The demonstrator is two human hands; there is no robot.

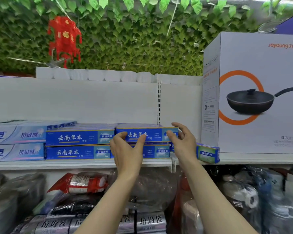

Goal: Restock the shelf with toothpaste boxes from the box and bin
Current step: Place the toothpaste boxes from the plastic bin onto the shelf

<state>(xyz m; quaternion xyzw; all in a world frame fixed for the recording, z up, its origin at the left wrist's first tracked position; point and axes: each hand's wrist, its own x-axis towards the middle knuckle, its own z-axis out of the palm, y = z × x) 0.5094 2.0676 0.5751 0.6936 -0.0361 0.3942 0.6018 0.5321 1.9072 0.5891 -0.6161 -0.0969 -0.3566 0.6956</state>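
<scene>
Blue toothpaste boxes lie in two-high stacks on the white shelf. The top right blue box sits on another blue box. My left hand is in front of its left half, thumb and fingers spread and loosely curved against the front face. My right hand cups loosely round its right end, thumb in front of the face and one finger raised above the corner. Neither hand plainly grips it. To the left lies a second blue stack. The supply box and bin are out of view.
Pale blue toothpaste boxes fill the shelf's left end. A green-ended box lies right of my right hand, against a large white wok carton. Below the shelf are plastic-wrapped goods, including a red-and-white pack. Fake leaves hang above.
</scene>
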